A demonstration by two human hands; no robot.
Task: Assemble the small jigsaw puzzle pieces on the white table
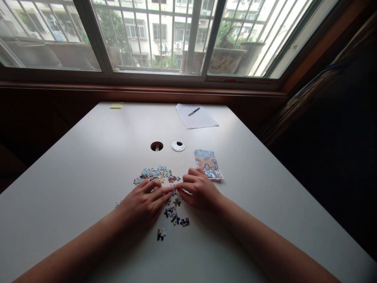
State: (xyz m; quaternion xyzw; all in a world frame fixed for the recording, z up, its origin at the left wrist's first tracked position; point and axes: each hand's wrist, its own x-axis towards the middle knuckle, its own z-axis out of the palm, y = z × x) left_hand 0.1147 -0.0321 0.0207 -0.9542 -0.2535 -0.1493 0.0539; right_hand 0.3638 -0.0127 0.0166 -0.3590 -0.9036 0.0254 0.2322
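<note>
My left hand (145,200) and my right hand (200,188) meet over the middle of the white table. Between their fingertips sits a small, multicoloured jigsaw piece (173,190), gripped from both sides and partly covered by the fingers. Just beyond my left hand spreads a loose pile of jigsaw pieces (154,172), many of them light blue. Nearer to me, below the fingertips, several darker pieces (172,214) lie close together, some seemingly joined. One separate piece (160,234) rests closest to me. The colourful picture sheet (207,163) lies just past my right hand.
Toward the window, the white table (73,169) has a round cable hole (156,146) with its metal cover (178,146) beside it. Farther back are paper sheets (203,120) with a pen (194,111) on top, and yellow sticky notes (116,105) at the far left.
</note>
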